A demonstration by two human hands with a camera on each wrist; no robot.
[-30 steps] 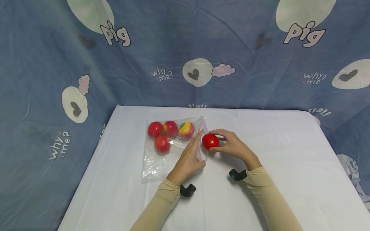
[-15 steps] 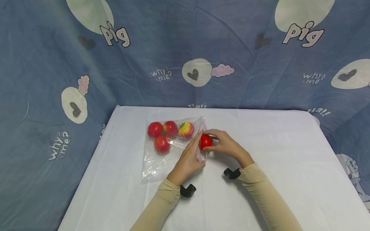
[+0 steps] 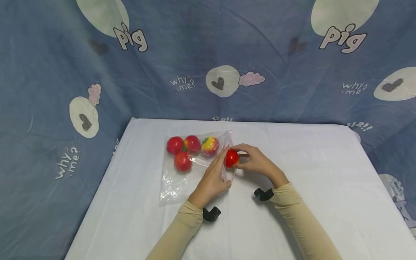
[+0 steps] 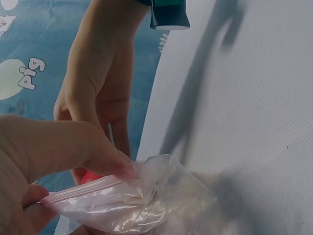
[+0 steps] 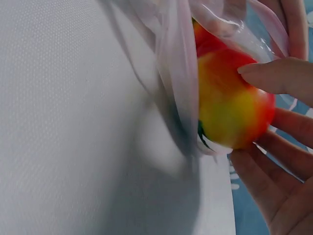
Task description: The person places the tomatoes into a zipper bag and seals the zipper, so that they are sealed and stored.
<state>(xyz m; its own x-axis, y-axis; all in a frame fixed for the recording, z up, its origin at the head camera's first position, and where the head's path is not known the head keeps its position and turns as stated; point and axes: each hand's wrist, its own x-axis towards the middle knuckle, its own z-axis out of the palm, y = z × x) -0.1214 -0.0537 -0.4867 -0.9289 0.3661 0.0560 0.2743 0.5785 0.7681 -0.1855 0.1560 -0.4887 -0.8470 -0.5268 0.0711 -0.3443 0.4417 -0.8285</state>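
A zip-lock bag (image 3: 177,186) of clear plastic lies on the table with its mouth to the right. My left hand (image 3: 212,179) holds the bag at its mouth; in the left wrist view the thumb (image 4: 105,154) lies along the pink zip edge. At that mouth my right hand (image 3: 258,162) grips a round tomato (image 5: 230,100), red with a yellow patch and green sepals, between thumb and fingers. Part of the tomato is behind the bag's edge. Inside the bag are several more round fruits, including a red one (image 3: 182,161) and a red-and-yellow one (image 3: 209,146).
A white cloth covers the table (image 3: 308,155). Behind it and to the left hangs a blue printed curtain (image 3: 276,43). Black camera mounts stick out at the left wrist (image 3: 212,214) and the right wrist (image 3: 263,194), close over the table.
My right hand has carried the tomato left to the bag's mouth, then shifted very slightly back right with the tomato still in its fingers. The left hand and the bagged fruits stay put.
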